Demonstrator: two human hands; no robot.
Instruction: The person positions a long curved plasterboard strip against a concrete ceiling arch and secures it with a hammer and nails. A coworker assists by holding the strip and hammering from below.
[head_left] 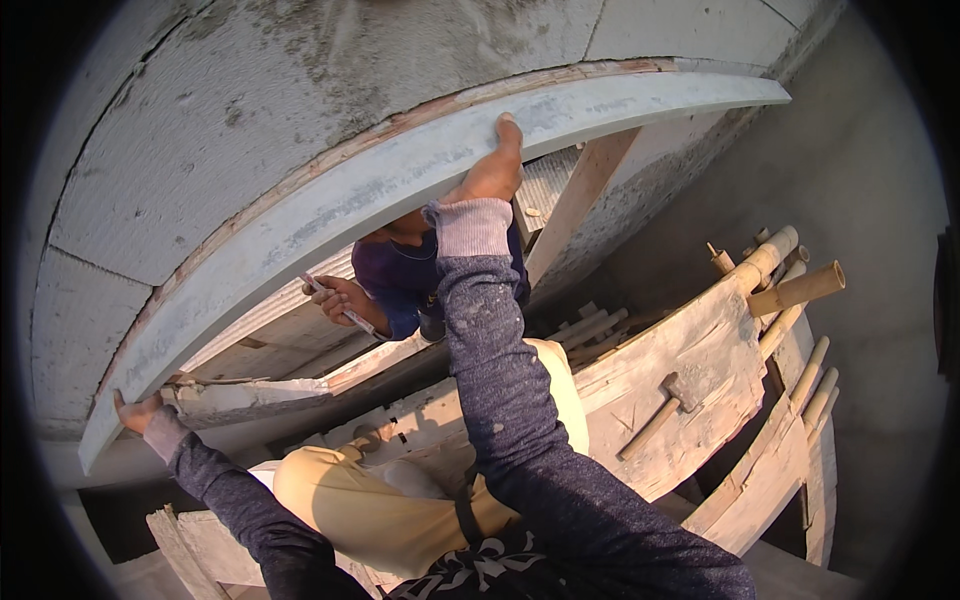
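Near: person's own knee in tan trousers point(350, 500), both forearms in dark speckled sleeves w/ pinkish cuffs coming up from the lower edge.

Left hand point(135, 412) grips the lower left end of a long grey-painted board point(400, 185). Fingers wrap behind the edge, so mostly hidden; looks closed on it, thumb on the near side.

Right hand point(493, 170) is up at the board's mid-span, fingers pressed together and curled over the top edge, palm flat on the face.

Board runs lower left to upper right (bent by the fisheye), held against a rough grey concrete wall point(250, 110); thin reddish strip visible along its upper edge.

Behind/below the board: a second person in a purple top point(395, 275), one hand point(340, 298) pinching a thin pale stick, prob. a pencil or marker, too small to tell.

Right side: worn timber platform point(700, 350) w/ a hammer point(660, 412) lying on it, wood handle, head pointing up-right. Further out, bamboo poles point(790, 290) stick past the platform's edge, a bundle of them near the upper right corner. Bare concrete beyond.
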